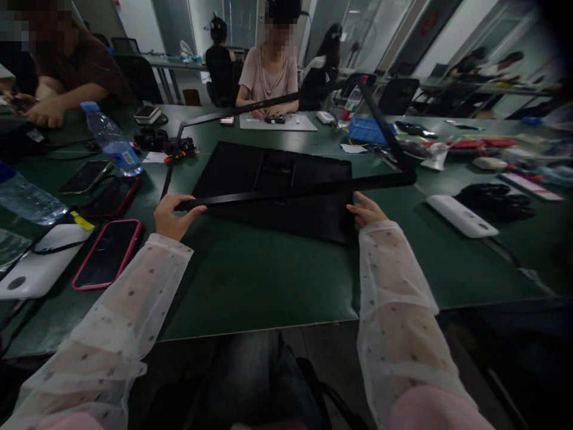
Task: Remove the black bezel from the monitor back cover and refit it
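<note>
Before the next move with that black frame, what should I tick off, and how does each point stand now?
1. Left hand closed on the black frame: ok, thumb over the near bar.
2. Right hand gripping the frame: cannot tell; its fingers sit where the bar meets the black panel.
3. Frame's far side raised above the panel: ok.
4. Room left of the frame: not ok; pink-cased phone and water bottle lie close.
5. Far corner clear of the blue tray: cannot tell.
</note>
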Tool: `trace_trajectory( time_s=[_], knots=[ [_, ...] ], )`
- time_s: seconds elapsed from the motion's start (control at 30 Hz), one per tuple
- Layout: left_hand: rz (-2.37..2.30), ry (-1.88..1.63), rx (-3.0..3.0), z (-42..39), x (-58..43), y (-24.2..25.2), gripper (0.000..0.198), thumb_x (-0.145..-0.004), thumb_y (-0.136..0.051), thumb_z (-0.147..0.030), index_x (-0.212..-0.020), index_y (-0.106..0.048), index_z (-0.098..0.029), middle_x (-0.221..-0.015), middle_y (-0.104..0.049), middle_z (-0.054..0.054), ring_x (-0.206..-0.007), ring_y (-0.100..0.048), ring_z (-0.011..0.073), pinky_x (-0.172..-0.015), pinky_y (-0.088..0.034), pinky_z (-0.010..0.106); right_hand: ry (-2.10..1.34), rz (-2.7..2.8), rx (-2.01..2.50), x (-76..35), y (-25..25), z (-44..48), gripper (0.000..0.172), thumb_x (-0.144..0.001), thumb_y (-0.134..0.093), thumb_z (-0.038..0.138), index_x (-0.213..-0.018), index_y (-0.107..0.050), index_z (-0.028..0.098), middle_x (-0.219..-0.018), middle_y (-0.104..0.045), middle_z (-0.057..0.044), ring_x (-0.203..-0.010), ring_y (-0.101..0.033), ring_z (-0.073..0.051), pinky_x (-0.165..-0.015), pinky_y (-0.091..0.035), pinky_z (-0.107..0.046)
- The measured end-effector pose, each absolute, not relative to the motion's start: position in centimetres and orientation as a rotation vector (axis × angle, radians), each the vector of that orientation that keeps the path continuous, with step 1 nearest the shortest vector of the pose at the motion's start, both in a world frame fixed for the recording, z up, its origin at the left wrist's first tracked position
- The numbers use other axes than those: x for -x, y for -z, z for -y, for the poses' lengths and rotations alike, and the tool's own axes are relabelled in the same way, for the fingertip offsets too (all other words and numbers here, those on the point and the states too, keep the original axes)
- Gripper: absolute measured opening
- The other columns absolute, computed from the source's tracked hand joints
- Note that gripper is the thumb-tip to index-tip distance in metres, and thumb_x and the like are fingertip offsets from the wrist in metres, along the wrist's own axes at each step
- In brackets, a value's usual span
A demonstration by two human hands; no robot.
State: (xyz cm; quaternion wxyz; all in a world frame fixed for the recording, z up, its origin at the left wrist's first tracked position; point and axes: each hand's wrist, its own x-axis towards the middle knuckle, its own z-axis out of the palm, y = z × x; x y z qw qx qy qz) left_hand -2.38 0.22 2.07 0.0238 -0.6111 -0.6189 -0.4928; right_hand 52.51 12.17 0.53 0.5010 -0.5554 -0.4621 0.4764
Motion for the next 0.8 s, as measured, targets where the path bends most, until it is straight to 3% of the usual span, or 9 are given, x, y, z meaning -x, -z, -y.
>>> trace_trajectory(
  time_s=[0.07,0.17,0.23,0.3,0.37,0.47,0.57,0.7,0.8],
  knots=[
    [1.896,1.439,1.924,0.0,2.1,-2.3,0.032,-0.078,-0.086,-0.049,-0.091,-0.074,-0.023,-0.089,-0.072,0.004,-0.088,-0.067,0.0239,-0.085,-0.054,0.038,-1.139,1.162,1.316,-51.2,-0.3,-12.8,0.069,-0.057,-0.096,0.026,-0.122,-0.072,0.027,-0.065,-0.064,0.005,-0.054,-0.06,-0.016,-0.052,-0.055,-0.031],
    [1.892,1.303,1.952,0.3,1.8,-2.4,0.03,-0.081,-0.085,-0.049,-0.092,-0.075,-0.023,-0.091,-0.074,0.006,-0.094,-0.068,0.0265,-0.089,-0.052,0.04,-1.049,1.216,1.212,-50.3,-0.8,-13.2,0.065,-0.064,-0.092,0.054,-0.121,-0.071,0.032,-0.093,-0.077,-0.004,-0.095,-0.076,-0.029,-0.087,-0.066,-0.048],
    [1.902,1.21,1.956,0.5,1.7,-2.3,0.03,-0.082,-0.084,-0.049,-0.092,-0.076,-0.023,-0.092,-0.075,0.007,-0.099,-0.068,0.0286,-0.092,-0.05,0.042,-1.032,1.256,1.161,-50.7,-1.5,-12.9,0.065,-0.073,-0.077,0.075,-0.124,-0.069,0.034,-0.113,-0.078,-0.008,-0.121,-0.072,-0.033,-0.105,-0.061,-0.057],
    [1.916,1.118,1.969,0.7,1.6,-2.2,0.03,-0.083,-0.084,-0.051,-0.093,-0.077,-0.024,-0.095,-0.077,0.008,-0.103,-0.069,0.0304,-0.097,-0.047,0.045,-1.061,1.303,1.125,-51.6,-2.1,-12.4,0.068,-0.079,-0.064,0.084,-0.124,-0.069,0.034,-0.123,-0.076,-0.011,-0.131,-0.067,-0.036,-0.11,-0.057,-0.063],
    [1.931,1.04,1.994,0.9,1.5,-2.3,0.031,-0.084,-0.083,-0.054,-0.095,-0.078,-0.026,-0.1,-0.079,0.008,-0.106,-0.069,0.0314,-0.102,-0.043,0.047,-1.054,1.335,1.117,-52.1,-2.2,-12.1,0.066,-0.078,-0.068,0.081,-0.122,-0.07,0.032,-0.122,-0.077,-0.012,-0.127,-0.069,-0.036,-0.108,-0.059,-0.062],
    [1.964,0.955,2.043,1.2,1.3,-2.6,0.033,-0.086,-0.081,-0.057,-0.097,-0.078,-0.026,-0.107,-0.081,0.008,-0.11,-0.069,0.032,-0.11,-0.037,0.051,-0.917,1.387,1.177,-51.8,-1.4,-12.5,0.061,-0.07,-0.085,0.059,-0.12,-0.071,0.028,-0.11,-0.077,-0.009,-0.113,-0.075,-0.033,-0.1,-0.065,-0.055],
    [2.0,0.9,2.079,1.4,1.5,-3.3,0.033,-0.087,-0.078,-0.059,-0.099,-0.079,-0.027,-0.112,-0.081,0.006,-0.111,-0.07,0.031,-0.118,-0.028,0.056,-0.759,1.457,1.228,-50.9,-0.5,-13.4,0.059,-0.071,-0.082,0.043,-0.126,-0.07,0.026,-0.104,-0.077,-0.008,-0.106,-0.077,-0.031,-0.098,-0.066,-0.052],
    [2.029,0.752,2.192,1.5,2.2,-3.6,0.037,-0.082,-0.079,-0.067,-0.092,-0.081,-0.031,-0.102,-0.081,0.003,-0.107,-0.072,0.0299,-0.124,-0.019,0.062,-0.563,1.535,1.253,-50.2,-0.1,-13.4,0.065,-0.073,-0.075,0.032,-0.137,-0.067,0.023,-0.113,-0.077,-0.011,-0.113,-0.075,-0.031,-0.108,-0.06,-0.053],
    [2.086,0.653,2.363,1.4,2.5,-3.4,0.041,-0.079,-0.078,-0.073,-0.084,-0.082,-0.032,-0.096,-0.081,0.002,-0.104,-0.072,0.0296,-0.124,-0.021,0.064,-0.437,1.551,1.282,-50.2,-0.1,-12.9,0.07,-0.073,-0.073,0.029,-0.142,-0.065,0.023,-0.12,-0.077,-0.013,-0.12,-0.073,-0.034,-0.105,-0.061,-0.054]
  ],
)
